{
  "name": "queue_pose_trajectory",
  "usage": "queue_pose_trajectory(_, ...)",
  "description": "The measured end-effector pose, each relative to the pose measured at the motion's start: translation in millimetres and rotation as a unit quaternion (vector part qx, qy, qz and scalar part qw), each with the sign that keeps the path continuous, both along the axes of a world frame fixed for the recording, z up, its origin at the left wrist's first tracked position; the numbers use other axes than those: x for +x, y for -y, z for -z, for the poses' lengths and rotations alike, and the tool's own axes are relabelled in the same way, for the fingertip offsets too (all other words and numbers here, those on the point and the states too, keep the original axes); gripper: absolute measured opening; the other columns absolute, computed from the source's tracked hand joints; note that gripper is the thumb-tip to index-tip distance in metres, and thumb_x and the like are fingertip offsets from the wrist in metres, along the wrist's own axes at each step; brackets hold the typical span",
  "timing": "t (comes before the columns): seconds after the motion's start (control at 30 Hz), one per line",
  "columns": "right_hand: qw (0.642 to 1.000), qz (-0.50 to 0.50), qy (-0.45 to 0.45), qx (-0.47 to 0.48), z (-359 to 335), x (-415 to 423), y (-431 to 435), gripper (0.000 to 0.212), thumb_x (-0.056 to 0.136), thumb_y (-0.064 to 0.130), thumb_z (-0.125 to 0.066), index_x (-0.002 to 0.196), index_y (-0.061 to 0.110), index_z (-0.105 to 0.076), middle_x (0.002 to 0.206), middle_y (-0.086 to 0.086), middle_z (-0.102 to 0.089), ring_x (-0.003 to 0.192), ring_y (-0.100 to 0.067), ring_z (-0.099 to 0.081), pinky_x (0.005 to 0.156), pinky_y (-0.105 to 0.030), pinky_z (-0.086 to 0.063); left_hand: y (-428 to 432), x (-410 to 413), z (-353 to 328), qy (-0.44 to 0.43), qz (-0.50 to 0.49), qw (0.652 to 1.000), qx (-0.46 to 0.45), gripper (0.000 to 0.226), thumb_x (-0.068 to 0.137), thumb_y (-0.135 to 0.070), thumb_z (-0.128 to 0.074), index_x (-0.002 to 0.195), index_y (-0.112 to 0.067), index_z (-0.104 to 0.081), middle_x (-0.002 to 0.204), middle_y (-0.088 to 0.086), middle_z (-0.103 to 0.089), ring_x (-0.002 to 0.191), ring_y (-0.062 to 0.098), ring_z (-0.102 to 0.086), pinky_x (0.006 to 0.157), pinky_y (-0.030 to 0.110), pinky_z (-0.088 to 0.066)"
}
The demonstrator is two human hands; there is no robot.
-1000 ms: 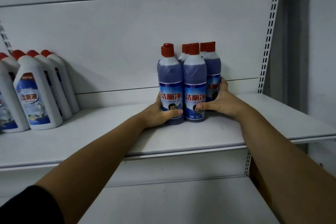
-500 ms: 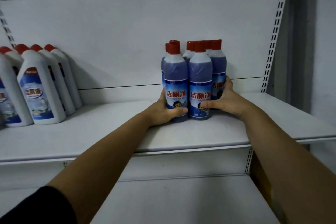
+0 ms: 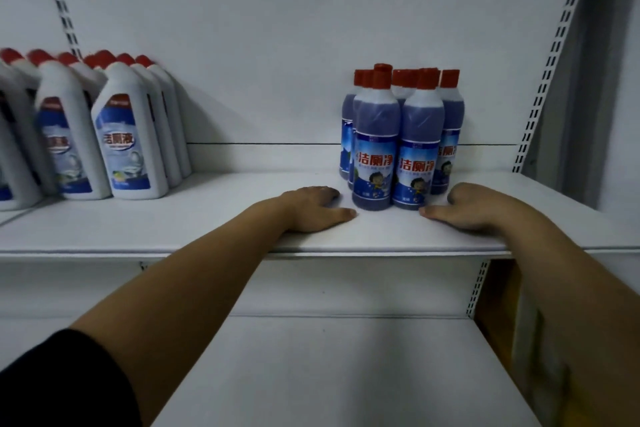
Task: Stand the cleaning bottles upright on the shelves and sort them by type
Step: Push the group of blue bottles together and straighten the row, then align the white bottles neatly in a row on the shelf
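Note:
Several round purple-blue bottles with red caps stand upright in a tight cluster on the upper white shelf, right of centre. My left hand rests on the shelf just left of the cluster's base, thumb pointing toward it, holding nothing. My right hand lies on the shelf just right of the cluster, also with nothing in it. Both hands are beside the bottles, not around them. Several white angled-neck bottles with red caps and blue labels stand upright at the far left.
The white back panel rises behind the bottles, with a slotted upright at the right. A lower white shelf lies below. A brown cardboard box shows at the lower right behind my forearm.
Both hands have let go of the purple-blue bottles and dropped flat onto the shelf on either side of them. The view has shifted, showing more white bottles at the left.

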State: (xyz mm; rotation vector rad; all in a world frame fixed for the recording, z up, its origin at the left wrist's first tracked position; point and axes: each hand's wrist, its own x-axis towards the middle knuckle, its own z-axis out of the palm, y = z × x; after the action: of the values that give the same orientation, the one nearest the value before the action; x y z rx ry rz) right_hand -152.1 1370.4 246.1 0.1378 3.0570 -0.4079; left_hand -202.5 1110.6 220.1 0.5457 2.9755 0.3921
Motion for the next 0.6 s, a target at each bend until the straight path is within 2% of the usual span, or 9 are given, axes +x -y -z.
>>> queue_pose_trajectory(0.07,0.998,-0.010,-0.027,0.059,0,7,17,0.060,0.096,0.051,-0.051,0.136,0.007,-0.051,0.138,-0.016,-0.055,0.117,-0.029,-0.055,0.083,-0.027,-0.038,13,7,0,-0.004,0.006,1.000,-0.008,0.078,0.094,-0.069,-0.037,0.157,-0.024,-0.026,0.164,0.000,-0.024,0.149,0.021,-0.026,0.122,0.041,-0.020)
queue_pose_trajectory(0.13,0.993,-0.021,-0.053,0.099,1,13,37,0.051,0.095,0.047,-0.052,0.135,0.014,-0.052,0.131,-0.012,-0.059,0.110,-0.027,-0.058,0.086,-0.030,-0.044,29,16,-2,-0.012,0.009,1.000,-0.014,0.075,0.095,-0.067,-0.038,0.156,-0.025,-0.028,0.163,0.000,-0.026,0.148,0.022,-0.028,0.122,0.042,-0.021)
queue_pose_trajectory(0.2,0.990,-0.026,-0.069,0.119,3,17,58,0.047,0.093,0.050,-0.054,0.123,0.014,-0.059,0.110,-0.006,-0.064,0.095,-0.021,-0.060,0.081,-0.032,-0.048,48,27,-3,-0.024,0.015,0.999,-0.018,0.071,0.096,-0.064,-0.039,0.154,-0.024,-0.031,0.162,0.002,-0.029,0.146,0.023,-0.031,0.121,0.041,-0.023)
queue_pose_trajectory(0.27,0.990,-0.038,-0.072,0.118,2,22,87,0.044,0.092,0.051,-0.054,0.109,0.012,-0.064,0.091,-0.001,-0.062,0.083,-0.016,-0.059,0.072,-0.031,-0.047,71,38,-5,-0.042,0.021,0.999,-0.020,0.067,0.097,-0.061,-0.040,0.152,-0.022,-0.036,0.159,0.004,-0.035,0.143,0.024,-0.036,0.119,0.039,-0.026)
queue_pose_trajectory(0.3,0.989,-0.057,-0.069,0.116,1,25,103,0.044,0.093,0.051,-0.054,0.110,0.012,-0.065,0.094,-0.001,-0.063,0.085,-0.016,-0.059,0.073,-0.031,-0.048,83,44,-6,-0.048,0.021,0.998,-0.021,0.066,0.097,-0.060,-0.041,0.150,-0.022,-0.039,0.156,0.004,-0.039,0.141,0.025,-0.038,0.117,0.038,-0.029)
queue_pose_trajectory(0.4,0.988,-0.101,-0.061,0.101,-3,33,156,0.054,0.093,0.052,-0.053,0.132,0.016,-0.059,0.129,-0.003,-0.061,0.110,-0.019,-0.058,0.092,-0.032,-0.048,124,61,-11,-0.056,0.017,0.998,-0.037,0.060,0.097,-0.058,-0.045,0.144,-0.020,-0.048,0.148,0.005,-0.049,0.133,0.026,-0.046,0.110,0.036,-0.036)
queue_pose_trajectory(0.43,0.988,-0.106,-0.066,0.095,-4,34,174,0.056,0.093,0.053,-0.053,0.134,0.017,-0.056,0.134,-0.004,-0.058,0.114,-0.021,-0.057,0.096,-0.033,-0.047,139,66,-13,-0.058,0.014,0.997,-0.041,0.059,0.097,-0.057,-0.046,0.142,-0.019,-0.050,0.145,0.005,-0.052,0.131,0.026,-0.048,0.108,0.035,-0.038)
queue_pose_trajectory(0.6,0.985,-0.123,-0.086,0.086,-9,36,251,0.057,0.091,0.055,-0.055,0.134,0.018,-0.057,0.135,-0.005,-0.058,0.116,-0.023,-0.056,0.096,-0.033,-0.045,220,94,-22,-0.063,-0.018,0.997,-0.030,0.055,0.097,-0.055,-0.047,0.140,-0.020,-0.051,0.140,0.005,-0.056,0.123,0.024,-0.053,0.105,0.038,-0.043)
